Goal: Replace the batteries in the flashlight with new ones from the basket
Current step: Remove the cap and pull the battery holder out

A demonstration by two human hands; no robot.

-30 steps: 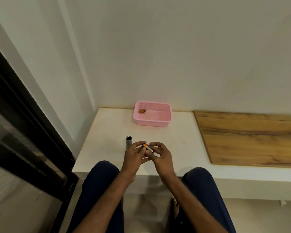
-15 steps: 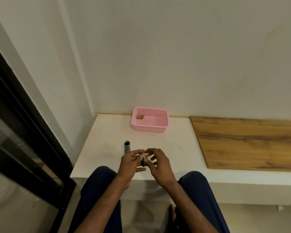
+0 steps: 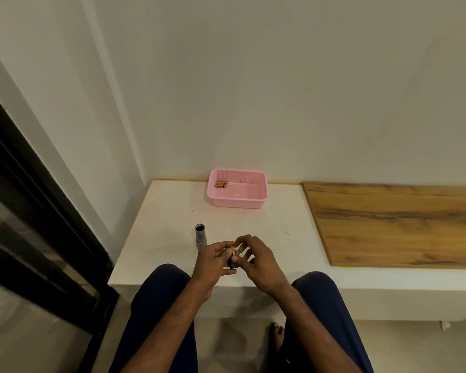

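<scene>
A grey flashlight body (image 3: 200, 236) stands upright on the white ledge (image 3: 167, 232), its open end up. Just right of it, my left hand (image 3: 213, 263) grips a small dark battery holder (image 3: 230, 258) that carries orange-tipped batteries. My right hand (image 3: 256, 258) meets it from the right, with fingertips pinching at the top of the holder. Far back, a pink basket (image 3: 237, 201) holds a few gold batteries (image 3: 221, 184) in its left rear corner.
A wooden board (image 3: 398, 224) covers the ledge to the right. White walls close in behind and to the left. A black-framed glass door (image 3: 38, 211) stands at the left. My knees sit under the ledge's front edge.
The camera has tilted, so everything sits lower in view. My hands stay together over the ledge's front; the right fingers have shifted on the battery holder. The flashlight body and basket have not moved.
</scene>
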